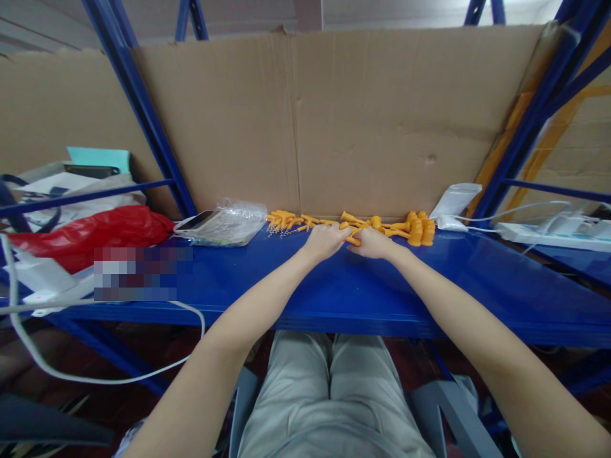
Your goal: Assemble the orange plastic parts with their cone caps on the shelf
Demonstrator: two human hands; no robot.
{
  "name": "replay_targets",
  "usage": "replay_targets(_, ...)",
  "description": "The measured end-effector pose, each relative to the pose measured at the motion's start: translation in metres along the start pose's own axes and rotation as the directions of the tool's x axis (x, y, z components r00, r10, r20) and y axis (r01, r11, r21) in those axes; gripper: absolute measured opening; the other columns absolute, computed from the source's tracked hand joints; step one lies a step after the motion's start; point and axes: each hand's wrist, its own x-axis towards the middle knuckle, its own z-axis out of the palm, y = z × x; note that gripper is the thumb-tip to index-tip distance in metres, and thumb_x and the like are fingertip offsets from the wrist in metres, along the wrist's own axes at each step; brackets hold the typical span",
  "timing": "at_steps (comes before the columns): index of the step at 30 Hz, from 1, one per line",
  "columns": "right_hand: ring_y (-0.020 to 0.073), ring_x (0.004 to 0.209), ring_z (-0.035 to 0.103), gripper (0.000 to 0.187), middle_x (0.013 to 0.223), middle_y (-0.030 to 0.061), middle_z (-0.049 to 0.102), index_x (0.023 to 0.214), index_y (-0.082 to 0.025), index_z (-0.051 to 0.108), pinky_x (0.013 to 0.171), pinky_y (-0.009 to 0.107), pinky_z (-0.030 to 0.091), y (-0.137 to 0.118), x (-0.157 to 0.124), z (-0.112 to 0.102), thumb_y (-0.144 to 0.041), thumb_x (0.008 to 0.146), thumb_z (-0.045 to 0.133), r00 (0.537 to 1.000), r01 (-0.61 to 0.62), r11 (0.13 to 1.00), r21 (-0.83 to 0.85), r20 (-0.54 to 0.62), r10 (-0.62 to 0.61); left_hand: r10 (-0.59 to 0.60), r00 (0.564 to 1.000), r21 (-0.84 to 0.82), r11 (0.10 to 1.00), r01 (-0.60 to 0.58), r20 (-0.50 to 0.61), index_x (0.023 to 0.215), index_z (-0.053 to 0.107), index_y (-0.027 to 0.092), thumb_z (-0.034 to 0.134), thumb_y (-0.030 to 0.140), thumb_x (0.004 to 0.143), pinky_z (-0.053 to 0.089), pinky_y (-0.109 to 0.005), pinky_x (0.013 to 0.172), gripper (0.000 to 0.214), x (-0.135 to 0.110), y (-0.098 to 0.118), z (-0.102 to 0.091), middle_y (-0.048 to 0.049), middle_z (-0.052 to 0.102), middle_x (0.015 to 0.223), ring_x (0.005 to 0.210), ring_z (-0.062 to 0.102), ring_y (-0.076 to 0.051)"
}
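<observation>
My left hand (328,241) and my right hand (374,243) meet above the blue shelf, close to the cardboard at the back. Both are closed around an orange plastic piece (354,241) that shows between them; its full shape is hidden by my fingers. Left of my hands lies a bunch of orange-handled corkscrews (282,221) with metal spirals. Behind and to the right are orange mallet-shaped pieces (377,222), several of them with thick heads (420,229) bunched together at the right end.
The blue shelf (229,280) has a cardboard wall (372,121) behind it. A clear plastic bag (233,226) lies at left, near a red bag (105,232) and a white cable (119,380). A white packet (453,205) and a power strip (539,234) are at right.
</observation>
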Motion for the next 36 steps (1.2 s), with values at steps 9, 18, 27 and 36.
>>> replay_targets(9, 0.0259, 0.095, 0.072, 0.034, 0.102, 0.0139, 0.077, 0.107, -0.016, 0.077, 0.080, 0.031, 0.051, -0.010, -0.001, 0.000, -0.028, 0.093, 0.049, 0.992, -0.129, 0.990, -0.051, 0.002, 0.130, -0.032, 0.998, 0.006, 0.999, 0.032, -0.045, 0.111, 0.069, 0.022, 0.051, 0.027, 0.097, 0.049, -0.027, 0.067, 0.023, 0.000, -0.006, 0.006, -0.0110, 0.073, 0.105, 0.092, 0.071, -0.023)
replay_targets(18, 0.0308, 0.109, 0.070, 0.041, 0.108, 0.0195, 0.076, 0.116, -0.011, 0.075, 0.090, 0.036, 0.050, -0.013, 0.000, -0.001, -0.029, 0.096, 0.044, 0.992, -0.124, 0.968, -0.217, -0.039, 0.119, -0.132, 0.991, -0.077, 0.988, 0.132, 0.002, 0.114, 0.070, 0.024, 0.052, 0.025, 0.095, 0.051, -0.028, 0.075, 0.026, 0.000, -0.004, 0.003, -0.0085, 0.074, 0.109, 0.102, 0.069, -0.024)
replay_targets(27, 0.0325, 0.105, 0.072, 0.039, 0.102, 0.0249, 0.075, 0.110, -0.006, 0.074, 0.085, 0.036, 0.052, -0.017, -0.004, -0.009, -0.021, 0.097, 0.041, 0.992, -0.117, 0.946, -0.302, -0.086, 0.096, -0.252, 0.967, -0.193, 0.947, 0.256, 0.050, 0.121, 0.069, 0.025, 0.055, 0.025, 0.093, 0.053, -0.036, 0.088, 0.031, 0.004, -0.002, 0.002, -0.0083, 0.076, 0.107, 0.107, 0.069, -0.026)
replay_targets(36, 0.0293, 0.096, 0.074, 0.038, 0.097, 0.0259, 0.075, 0.107, -0.004, 0.074, 0.081, 0.035, 0.053, -0.017, 0.003, -0.002, -0.013, 0.094, 0.040, 0.992, -0.076, 0.937, -0.342, -0.120, 0.037, -0.285, 0.956, -0.376, 0.880, 0.292, 0.075, 0.085, 0.072, 0.020, 0.060, 0.020, 0.083, 0.050, -0.032, 0.081, 0.013, 0.010, -0.008, 0.013, -0.0063, 0.076, 0.094, 0.097, 0.070, -0.025)
